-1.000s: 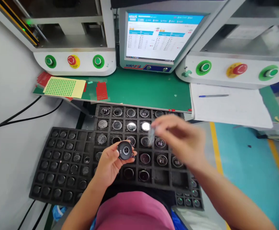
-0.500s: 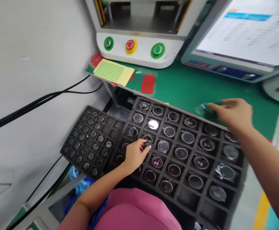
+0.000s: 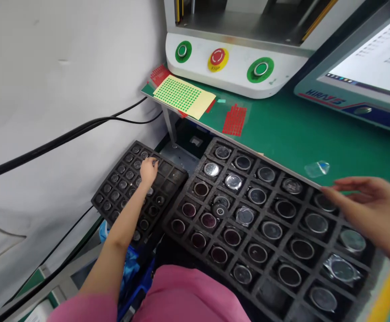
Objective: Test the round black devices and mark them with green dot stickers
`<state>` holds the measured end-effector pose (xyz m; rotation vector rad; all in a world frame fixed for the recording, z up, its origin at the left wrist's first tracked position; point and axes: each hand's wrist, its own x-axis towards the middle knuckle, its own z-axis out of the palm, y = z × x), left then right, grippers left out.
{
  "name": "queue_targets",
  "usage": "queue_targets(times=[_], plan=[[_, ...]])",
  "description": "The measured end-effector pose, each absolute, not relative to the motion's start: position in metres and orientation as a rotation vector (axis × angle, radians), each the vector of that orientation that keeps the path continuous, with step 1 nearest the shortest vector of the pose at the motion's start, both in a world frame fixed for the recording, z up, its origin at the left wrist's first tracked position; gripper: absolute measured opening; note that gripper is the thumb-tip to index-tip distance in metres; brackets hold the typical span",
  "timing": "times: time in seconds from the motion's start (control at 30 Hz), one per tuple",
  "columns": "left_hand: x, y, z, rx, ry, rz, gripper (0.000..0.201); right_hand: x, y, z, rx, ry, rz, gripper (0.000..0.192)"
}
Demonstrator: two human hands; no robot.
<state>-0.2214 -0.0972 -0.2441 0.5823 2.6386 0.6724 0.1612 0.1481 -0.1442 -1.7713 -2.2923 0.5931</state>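
My left hand [image 3: 148, 171] is over the upper part of the smaller black foam tray [image 3: 178, 175], fingertips pinched at a cell. Something small and dark shows at the fingertips, too hidden to name. Round pieces sit in many of this tray's cells. My right hand [image 3: 372, 208] hovers over the right side of the larger foam tray [image 3: 272, 293], holding nothing, thumb and fingers apart. Round watch-like pieces with glossy dark faces fill most of its cells. A black disc [image 3: 220, 210] with small metal contacts rests on one of them. Beyond my right hand, a clear film piece [image 3: 316, 169] lies on the green bench.
Behind the green bench top [image 3: 275, 129] stands a white machine with two green buttons and a red stop button [image 3: 218, 57]. A monitor [image 3: 366, 85] is at the right. A green-dot sticker sheet [image 3: 181, 95] and red stickers [image 3: 235, 120] lie near the bench edge. Black cables [image 3: 91, 123] cross the left.
My left hand has left the black disc on the larger tray and moved left to the smaller tray. My right hand has let go of the clear film and drawn back toward me.
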Motion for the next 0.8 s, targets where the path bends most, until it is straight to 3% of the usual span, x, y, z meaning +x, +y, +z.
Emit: queue_targets(times=[0.2,0.4,0.57,0.63,0.73,0.8], plan=[[-0.249,-0.077,-0.265,0.28,2.635,0.592,0.034,0.132,0.103,-0.111,-1.767,-2.266,0.786,0.043],[-0.232,-0.069,-0.224,0.139,2.391,0.939,0.034,0.129,0.084,-0.105,-1.479,-2.316,0.874,0.03],[-0.164,-0.088,-0.17,0.213,1.852,1.256,0.042,0.102,0.059,-0.102,-1.094,-2.279,1.167,0.017],[-0.132,-0.092,-0.155,0.166,1.404,1.378,0.045,0.087,0.052,-0.101,-0.983,-2.224,1.273,0.017],[-0.096,-0.089,-0.14,0.06,0.796,1.412,0.045,0.069,0.044,-0.097,-0.849,-2.148,1.398,0.022],[-0.082,-0.082,-0.135,0.048,0.669,1.382,0.043,0.065,0.038,-0.093,-0.764,-2.113,1.407,0.015]])
